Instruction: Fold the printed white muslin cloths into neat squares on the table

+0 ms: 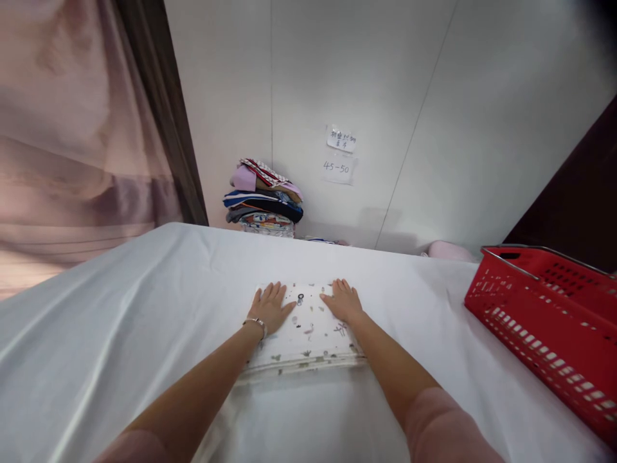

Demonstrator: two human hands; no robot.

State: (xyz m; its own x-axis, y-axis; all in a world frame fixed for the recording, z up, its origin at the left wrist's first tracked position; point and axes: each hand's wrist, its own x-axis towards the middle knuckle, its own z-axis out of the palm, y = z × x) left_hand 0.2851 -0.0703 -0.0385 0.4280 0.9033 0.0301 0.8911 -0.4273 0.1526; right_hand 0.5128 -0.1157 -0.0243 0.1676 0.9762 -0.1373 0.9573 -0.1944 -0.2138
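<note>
A white cloth (308, 328) with small printed figures lies folded into a layered rectangle on the white-covered table. My left hand (270, 307), with a bracelet at the wrist, rests flat on the cloth's left side, fingers spread. On its far right corner lies my right hand (343, 301), also flat with the fingers apart. Neither hand grips anything. Several folded layers show along the cloth's near edge.
A red plastic basket (540, 321) with a metal handle stands at the table's right. Beyond the far edge rises a stack of folded fabrics (264, 199) against the wall. Paper notes (340, 154) hang there. A pink curtain (62, 128) fills the left side.
</note>
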